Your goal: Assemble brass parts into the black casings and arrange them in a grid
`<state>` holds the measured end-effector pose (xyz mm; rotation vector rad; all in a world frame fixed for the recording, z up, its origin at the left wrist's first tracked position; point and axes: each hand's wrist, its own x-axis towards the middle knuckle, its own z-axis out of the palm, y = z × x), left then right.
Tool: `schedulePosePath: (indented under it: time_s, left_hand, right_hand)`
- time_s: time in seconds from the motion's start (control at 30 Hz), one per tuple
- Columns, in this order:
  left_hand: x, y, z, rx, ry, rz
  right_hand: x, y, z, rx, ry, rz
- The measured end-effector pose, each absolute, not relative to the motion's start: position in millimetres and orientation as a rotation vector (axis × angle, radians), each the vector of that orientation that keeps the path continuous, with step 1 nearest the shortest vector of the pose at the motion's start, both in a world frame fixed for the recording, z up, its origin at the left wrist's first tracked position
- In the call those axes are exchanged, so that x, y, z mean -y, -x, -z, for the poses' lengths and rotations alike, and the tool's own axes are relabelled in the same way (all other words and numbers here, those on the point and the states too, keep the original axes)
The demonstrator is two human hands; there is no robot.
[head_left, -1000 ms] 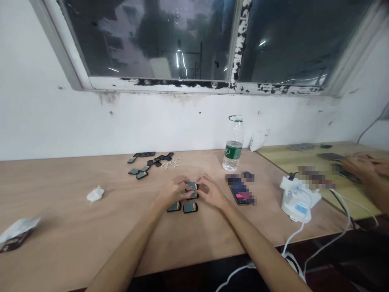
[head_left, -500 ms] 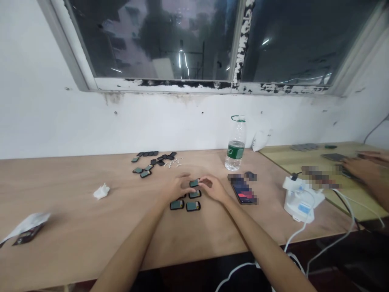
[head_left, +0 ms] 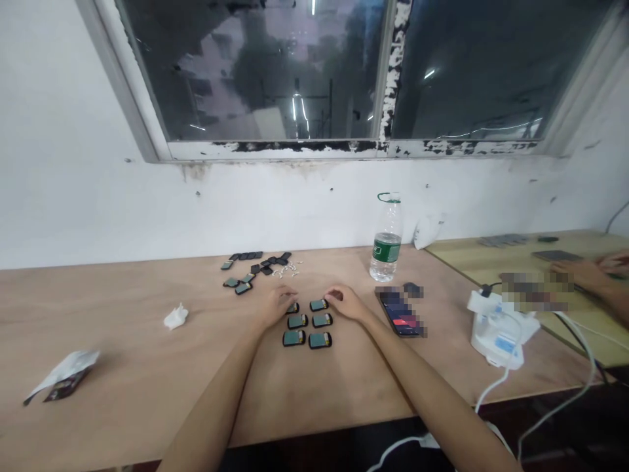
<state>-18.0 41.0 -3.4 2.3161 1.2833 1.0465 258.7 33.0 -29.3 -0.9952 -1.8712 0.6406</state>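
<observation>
Alignment work, apparently: left hand [head_left: 278, 307] at far-left module [head_left: 293, 307], right hand [head_left: 346, 304] at far-right module [head_left: 318, 305], on the table [head_left: 344, 387]. Curled grips, but can't tell whether pinching or merely touching. Next, likely needed: gentle squaring.

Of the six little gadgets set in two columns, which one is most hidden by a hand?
The farthest gadget in the left column: your left hand covers much of it, and no other shows so little of its top.

The left hand [head_left: 278, 306] and right hand [head_left: 346, 303] flank the farthest pair of green-faced devices [head_left: 318, 305].
</observation>
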Motion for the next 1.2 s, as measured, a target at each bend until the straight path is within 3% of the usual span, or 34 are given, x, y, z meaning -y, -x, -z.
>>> schedulePosePath:
  time_s: [0.5,0.73,1.2]
  left_hand:
    - [-42,34,0,-1.224,-2.236,-0.754]
    - [-40,34,-8,-1.203,-2.314,-0.631]
    - [-42,35,-2,-1.210,-2.295,-0.661]
  right_hand:
    - [-18,-263,18,2.001,0.757,-0.681]
    - [-20,-260,21,2.156,0.852,-0.663]
    - [-20,-264,21,1.971,0.860,-0.654]
